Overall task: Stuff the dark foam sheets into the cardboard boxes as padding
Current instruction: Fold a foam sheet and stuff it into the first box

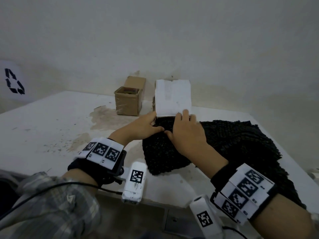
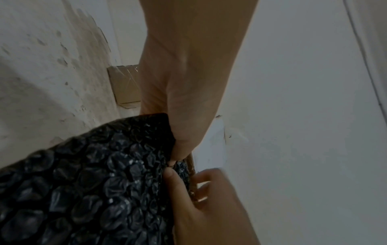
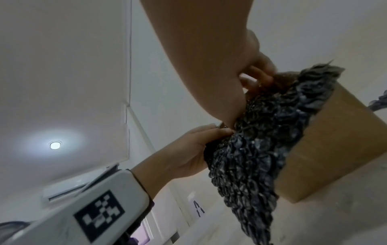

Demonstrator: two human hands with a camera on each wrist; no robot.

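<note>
A cardboard box (image 1: 172,97) lies at the back of the table with its white flap raised; its brown side (image 3: 335,140) shows in the right wrist view. One dark bubbly foam sheet (image 1: 162,156) runs from the table into the box mouth. My left hand (image 1: 146,125) grips the sheet's left edge at the mouth, thumb on top (image 3: 226,131). My right hand (image 1: 184,130) holds the sheet's far end, its fingers (image 3: 259,74) curled over it just inside the box. The two thumbs nearly touch on the foam sheet (image 2: 94,182).
A pile of more dark foam sheets (image 1: 241,144) spreads over the table's right side to its front edge. A smaller open cardboard box (image 1: 128,102) stands at the back left by the wall. The white table (image 1: 43,126) is stained on the left.
</note>
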